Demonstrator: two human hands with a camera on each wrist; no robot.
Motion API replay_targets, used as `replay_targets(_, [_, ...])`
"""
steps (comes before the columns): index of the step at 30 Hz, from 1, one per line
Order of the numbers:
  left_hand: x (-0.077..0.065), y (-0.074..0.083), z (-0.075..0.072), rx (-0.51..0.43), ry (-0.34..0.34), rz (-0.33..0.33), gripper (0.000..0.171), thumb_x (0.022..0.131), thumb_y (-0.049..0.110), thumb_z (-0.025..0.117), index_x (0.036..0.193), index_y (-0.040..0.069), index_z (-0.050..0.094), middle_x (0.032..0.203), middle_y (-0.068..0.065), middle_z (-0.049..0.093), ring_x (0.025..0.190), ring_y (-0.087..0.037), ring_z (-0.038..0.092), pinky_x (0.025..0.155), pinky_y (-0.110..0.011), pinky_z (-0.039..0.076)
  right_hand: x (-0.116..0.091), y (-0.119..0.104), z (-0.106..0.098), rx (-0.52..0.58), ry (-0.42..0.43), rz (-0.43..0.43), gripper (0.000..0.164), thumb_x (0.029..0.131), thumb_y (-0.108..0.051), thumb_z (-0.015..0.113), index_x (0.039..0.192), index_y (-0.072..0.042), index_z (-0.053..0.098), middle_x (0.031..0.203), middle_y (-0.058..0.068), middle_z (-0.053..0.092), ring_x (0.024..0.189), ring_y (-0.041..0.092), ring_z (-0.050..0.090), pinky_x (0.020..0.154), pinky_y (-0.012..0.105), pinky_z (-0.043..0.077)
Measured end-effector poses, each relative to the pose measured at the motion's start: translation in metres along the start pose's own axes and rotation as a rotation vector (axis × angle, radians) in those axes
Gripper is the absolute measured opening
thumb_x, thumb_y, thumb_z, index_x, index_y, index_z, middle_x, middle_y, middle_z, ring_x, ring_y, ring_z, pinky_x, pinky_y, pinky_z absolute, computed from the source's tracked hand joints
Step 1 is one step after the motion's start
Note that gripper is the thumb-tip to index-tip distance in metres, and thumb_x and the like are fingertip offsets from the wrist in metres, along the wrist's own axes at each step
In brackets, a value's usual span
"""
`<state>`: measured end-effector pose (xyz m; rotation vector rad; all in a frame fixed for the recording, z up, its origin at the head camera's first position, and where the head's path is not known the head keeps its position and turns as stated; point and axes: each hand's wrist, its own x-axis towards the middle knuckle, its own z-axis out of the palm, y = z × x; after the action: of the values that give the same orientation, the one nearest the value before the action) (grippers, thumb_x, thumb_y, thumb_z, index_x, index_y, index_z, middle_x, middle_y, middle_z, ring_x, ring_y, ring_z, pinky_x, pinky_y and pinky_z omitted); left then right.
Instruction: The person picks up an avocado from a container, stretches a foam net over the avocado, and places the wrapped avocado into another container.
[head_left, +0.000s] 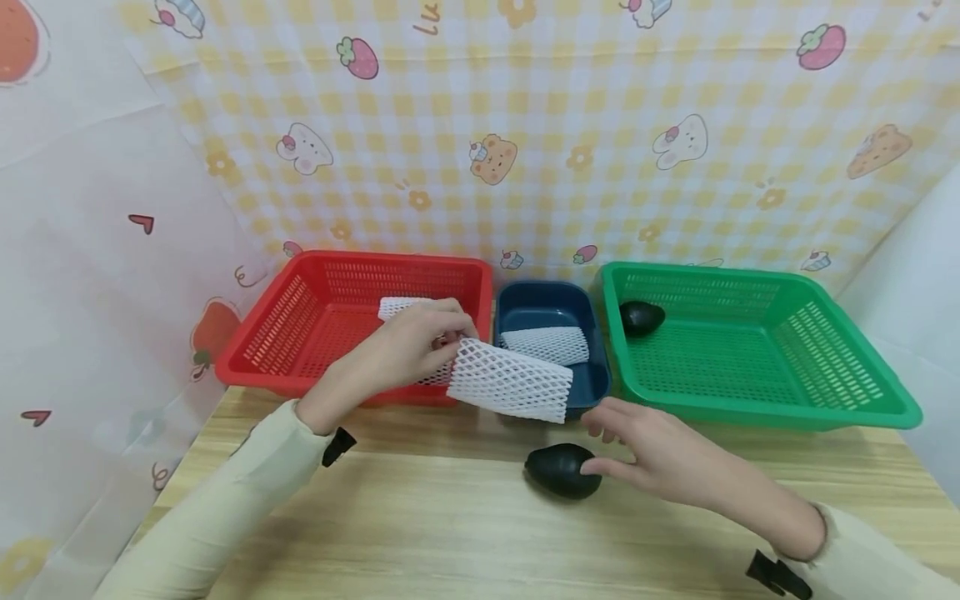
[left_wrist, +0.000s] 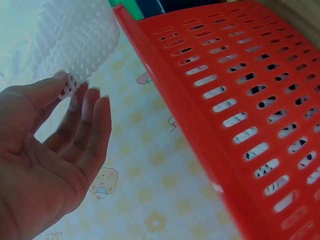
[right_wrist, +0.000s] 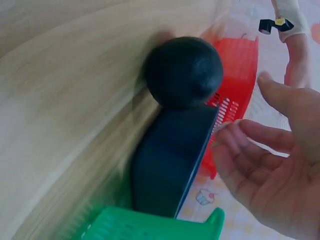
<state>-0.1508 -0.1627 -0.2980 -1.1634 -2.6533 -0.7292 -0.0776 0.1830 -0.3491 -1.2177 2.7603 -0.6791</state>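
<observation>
My left hand [head_left: 420, 343] pinches one end of a white foam net sleeve [head_left: 513, 382] between thumb and fingertips. The sleeve hangs over the front of a small dark blue bin [head_left: 543, 293], where another foam net [head_left: 551, 344] lies. On the table in front of the bin rests a dark avocado [head_left: 561, 471]. Beside it, my right hand [head_left: 637, 446] is held with relaxed, spread fingers, its thumb overlapping the avocado in the head view. In the right wrist view that hand [right_wrist: 270, 160] grips nothing, and the avocado [right_wrist: 184, 72] appears round and near-black.
To the left stands a red basket [head_left: 330, 258] with white foam nets [head_left: 401, 306] inside, partly hidden by my left arm. A green basket [head_left: 757, 354] on the right holds another dark avocado [head_left: 641, 317]. Behind them hangs a checked cloth [head_left: 555, 100].
</observation>
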Motion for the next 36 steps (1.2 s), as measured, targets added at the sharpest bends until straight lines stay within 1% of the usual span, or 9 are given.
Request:
replay_targets(4, [-0.002, -0.002, 0.001, -0.02, 0.028, -0.014, 0.026, 0.081, 0.008, 0.085, 0.106, 0.012, 0.077, 0.1, -0.001, 0.063, 0.083, -0.017, 0.06, 0.07, -0.033, 0.056, 0.003, 0.0, 0.006, -0.029, -0.097, 0.012, 0.05, 0.09, -0.048, 0.075, 0.122, -0.01, 0.068, 0.114, -0.001, 0.062, 0.097, 0.015, 0.064, 0.077, 0.032, 0.057])
replay_targets(6, [-0.003, -0.002, 0.002, -0.036, 0.044, -0.018, 0.026, 0.081, 0.007, 0.084, 0.105, 0.011, 0.076, 0.099, -0.001, 0.064, 0.084, -0.017, 0.06, 0.071, -0.034, 0.056, 0.005, 0.0, 0.009, -0.044, -0.131, 0.018, 0.057, 0.087, -0.048, 0.078, 0.126, -0.008, 0.067, 0.117, 0.002, 0.062, 0.099, 0.017, 0.064, 0.079, 0.035, 0.057])
replay_targets(8, [-0.003, -0.003, 0.002, -0.046, 0.058, -0.021, 0.025, 0.082, 0.007, 0.084, 0.105, 0.011, 0.076, 0.098, 0.0, 0.064, 0.084, -0.016, 0.059, 0.072, -0.033, 0.056, 0.007, 0.0, 0.012, -0.054, -0.161, 0.028, 0.063, 0.084, -0.049, 0.081, 0.129, -0.007, 0.065, 0.119, 0.002, 0.062, 0.1, 0.016, 0.062, 0.08, 0.036, 0.056])
replay_targets(14, [-0.004, -0.005, 0.004, -0.087, 0.079, -0.019, 0.022, 0.082, 0.004, 0.083, 0.102, 0.01, 0.076, 0.098, 0.0, 0.065, 0.084, -0.015, 0.059, 0.072, -0.031, 0.055, 0.013, 0.001, 0.019, -0.065, -0.212, 0.053, 0.071, 0.079, -0.047, 0.085, 0.134, -0.008, 0.062, 0.119, 0.0, 0.061, 0.098, 0.016, 0.062, 0.079, 0.039, 0.056])
replay_targets(18, [-0.006, -0.006, 0.005, -0.108, 0.083, -0.006, 0.021, 0.083, 0.004, 0.083, 0.102, 0.01, 0.076, 0.097, 0.0, 0.066, 0.083, -0.014, 0.06, 0.072, -0.031, 0.055, 0.014, 0.003, 0.024, -0.067, -0.234, 0.048, 0.071, 0.079, -0.044, 0.087, 0.134, -0.007, 0.061, 0.119, 0.004, 0.061, 0.097, 0.02, 0.064, 0.077, 0.041, 0.056])
replay_targets(21, [-0.007, -0.006, 0.006, -0.112, 0.082, -0.007, 0.021, 0.083, 0.004, 0.083, 0.102, 0.01, 0.076, 0.097, 0.0, 0.067, 0.083, -0.013, 0.06, 0.072, -0.031, 0.055, 0.014, 0.003, 0.026, -0.069, -0.24, 0.04, 0.071, 0.079, -0.041, 0.088, 0.135, -0.006, 0.06, 0.121, 0.008, 0.063, 0.098, 0.024, 0.066, 0.076, 0.042, 0.056])
replay_targets(24, [-0.008, -0.007, 0.007, -0.11, 0.084, -0.015, 0.022, 0.083, 0.004, 0.083, 0.102, 0.01, 0.076, 0.098, 0.0, 0.068, 0.083, -0.012, 0.06, 0.073, -0.03, 0.055, 0.015, 0.004, 0.028, -0.073, -0.236, 0.034, 0.07, 0.079, -0.038, 0.088, 0.135, -0.006, 0.06, 0.122, 0.01, 0.063, 0.097, 0.024, 0.066, 0.075, 0.041, 0.057])
replay_targets(31, [-0.008, -0.008, 0.008, -0.122, 0.083, -0.013, 0.021, 0.083, 0.003, 0.082, 0.102, 0.01, 0.076, 0.099, 0.0, 0.069, 0.083, -0.012, 0.061, 0.073, -0.029, 0.055, 0.014, 0.007, 0.026, -0.053, -0.222, 0.011, 0.065, 0.078, -0.035, 0.088, 0.131, -0.006, 0.063, 0.114, 0.004, 0.063, 0.09, 0.015, 0.063, 0.07, 0.034, 0.055])
replay_targets(36, [-0.009, -0.008, 0.008, -0.133, 0.085, -0.008, 0.021, 0.084, 0.002, 0.082, 0.103, 0.01, 0.076, 0.1, 0.0, 0.069, 0.083, -0.013, 0.061, 0.073, -0.03, 0.055, 0.01, 0.008, 0.021, -0.05, -0.193, 0.025, 0.062, 0.078, -0.034, 0.087, 0.129, -0.008, 0.064, 0.111, 0.0, 0.062, 0.089, 0.011, 0.062, 0.07, 0.032, 0.055])
